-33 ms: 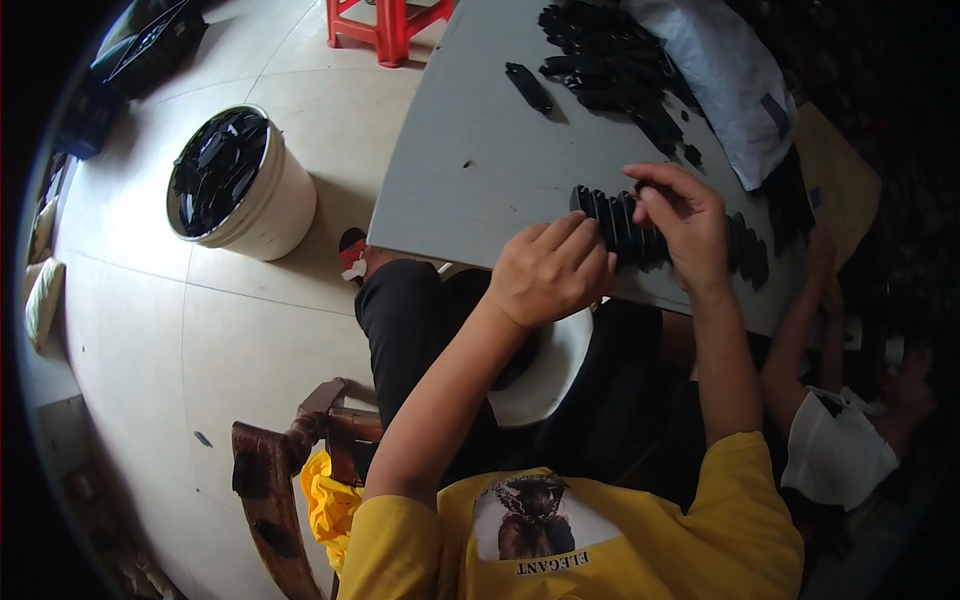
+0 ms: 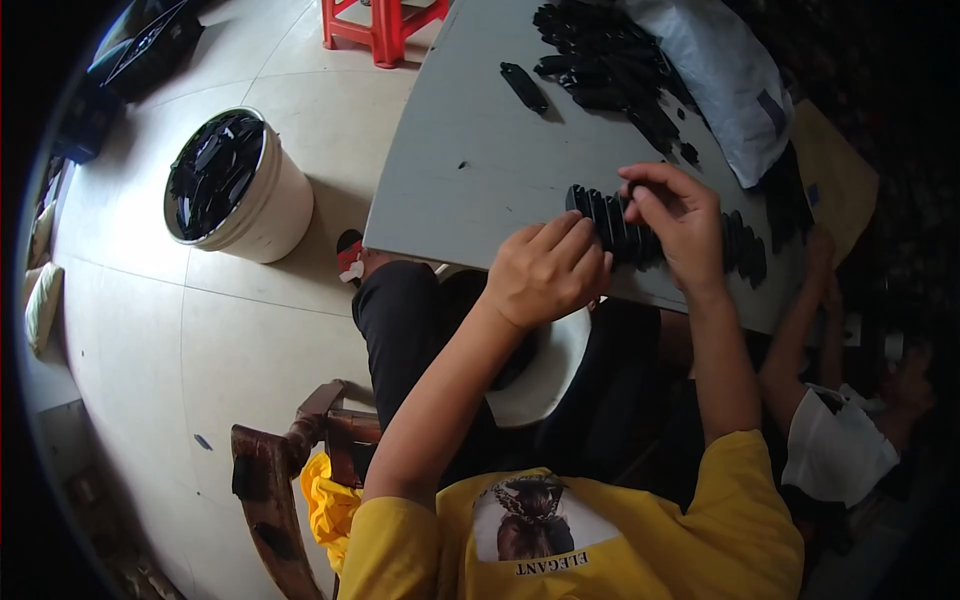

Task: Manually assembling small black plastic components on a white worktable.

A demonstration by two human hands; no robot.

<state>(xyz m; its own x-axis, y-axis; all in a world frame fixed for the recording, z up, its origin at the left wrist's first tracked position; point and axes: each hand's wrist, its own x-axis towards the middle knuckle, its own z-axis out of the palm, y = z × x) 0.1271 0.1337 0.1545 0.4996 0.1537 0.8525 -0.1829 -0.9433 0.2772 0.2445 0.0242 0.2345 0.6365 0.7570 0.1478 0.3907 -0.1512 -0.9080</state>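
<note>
A row of black plastic parts (image 2: 604,218) stands on edge near the front edge of the grey table (image 2: 470,170). My left hand (image 2: 548,270) is curled against the near left end of the row, its fingertips touching the parts. My right hand (image 2: 678,215) lies over the middle of the row, with thumb and fingers closed on the parts. More of the same row (image 2: 745,250) shows to the right of that hand. A single black part (image 2: 524,87) lies alone farther back, and a pile of black parts (image 2: 600,55) sits at the far side.
A white bag (image 2: 725,75) lies beside the pile. On the floor to the left stands a white bucket (image 2: 275,215) holding black parts, with a red stool (image 2: 385,25) beyond it. A white bowl-shaped thing (image 2: 550,380) rests in my lap. Another person (image 2: 840,440) sits at the right. A wooden chair (image 2: 265,490) is behind.
</note>
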